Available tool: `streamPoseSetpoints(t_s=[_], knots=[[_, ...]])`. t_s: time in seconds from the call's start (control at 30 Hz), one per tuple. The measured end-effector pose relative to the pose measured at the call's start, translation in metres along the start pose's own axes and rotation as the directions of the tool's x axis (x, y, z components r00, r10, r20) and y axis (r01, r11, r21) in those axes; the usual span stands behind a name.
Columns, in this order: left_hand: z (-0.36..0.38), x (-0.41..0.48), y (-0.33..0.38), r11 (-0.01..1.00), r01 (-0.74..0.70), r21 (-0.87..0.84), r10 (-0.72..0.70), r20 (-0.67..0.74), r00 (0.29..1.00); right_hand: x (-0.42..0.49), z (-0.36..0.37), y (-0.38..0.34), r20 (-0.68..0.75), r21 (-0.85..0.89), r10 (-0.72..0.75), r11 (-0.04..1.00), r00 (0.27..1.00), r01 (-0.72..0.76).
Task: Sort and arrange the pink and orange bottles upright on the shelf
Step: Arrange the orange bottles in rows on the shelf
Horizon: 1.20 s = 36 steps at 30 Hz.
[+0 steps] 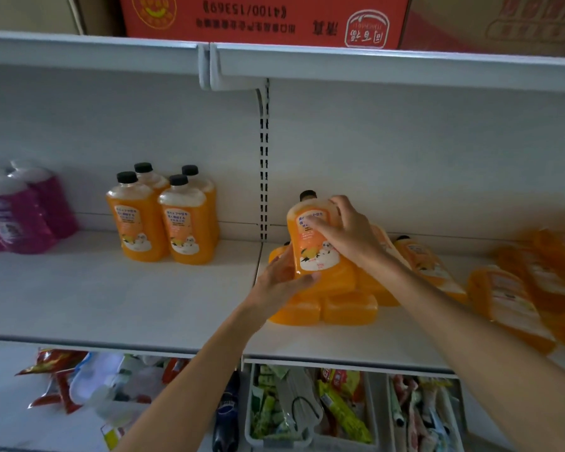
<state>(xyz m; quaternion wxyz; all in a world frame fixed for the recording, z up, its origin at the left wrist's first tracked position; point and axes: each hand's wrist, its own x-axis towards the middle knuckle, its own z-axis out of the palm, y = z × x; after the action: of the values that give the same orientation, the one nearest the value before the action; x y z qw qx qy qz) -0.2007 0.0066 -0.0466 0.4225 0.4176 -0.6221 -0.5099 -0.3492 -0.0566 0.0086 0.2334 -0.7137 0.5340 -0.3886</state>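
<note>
The white shelf point(111, 298) is only partly sorted. Its right half carries the biggest unfinished share: a heap of lying orange bottles point(340, 305) on their sides, stacked on one another, with more of them strewn towards the right edge, too blurred to count. All of these have yet to be stood up.

At the far left the pink bottles point(17, 210) stand as a close group against the back wall, seemingly upright, though blur hides the detail. Well apart from them, near the middle of the left bay, four upright orange bottles point(163, 220) stand in a tight two-by-two block, black caps up; that part looks done.

The held orange bottle point(310, 243) is above the heap, nearly upright, cap up and label facing out, not yet set among the sorted block. The right hand point(349, 233) has its grip curled over the bottle's upper front and shoulder. The left hand point(281, 278) cups the lower left side, thumb under the base.

By my reckoning, well under half the orange bottles are placed.
</note>
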Motion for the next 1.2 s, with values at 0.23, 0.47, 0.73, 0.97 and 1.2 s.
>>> streamPoseSetpoints(t_s=[0.23,0.47,0.73,0.97,1.2], knots=[[-0.034,-0.003,-0.009,0.989,-0.030,-0.147,0.028,-0.012,1.000,0.005,0.022,-0.025,0.024,0.113,-0.094,0.990,0.995,0.090],[-0.078,-0.007,-0.012,0.982,-0.158,-0.102,0.156,-0.022,0.987,0.012,0.045,-0.049,0.103,0.167,-0.136,0.979,0.985,0.117],[-0.118,-0.021,-0.031,0.977,-0.196,-0.083,0.190,-0.074,0.979,0.013,0.093,-0.061,0.116,0.178,-0.129,0.978,0.985,0.108],[-0.136,-0.029,-0.057,0.986,-0.153,0.064,0.162,-0.174,0.971,0.005,0.119,-0.064,0.101,0.128,-0.137,0.984,0.985,0.123],[-0.141,-0.019,-0.066,0.973,-0.121,0.196,0.148,-0.132,0.980,-0.001,0.123,-0.061,0.015,0.117,-0.154,0.982,0.988,0.151]])
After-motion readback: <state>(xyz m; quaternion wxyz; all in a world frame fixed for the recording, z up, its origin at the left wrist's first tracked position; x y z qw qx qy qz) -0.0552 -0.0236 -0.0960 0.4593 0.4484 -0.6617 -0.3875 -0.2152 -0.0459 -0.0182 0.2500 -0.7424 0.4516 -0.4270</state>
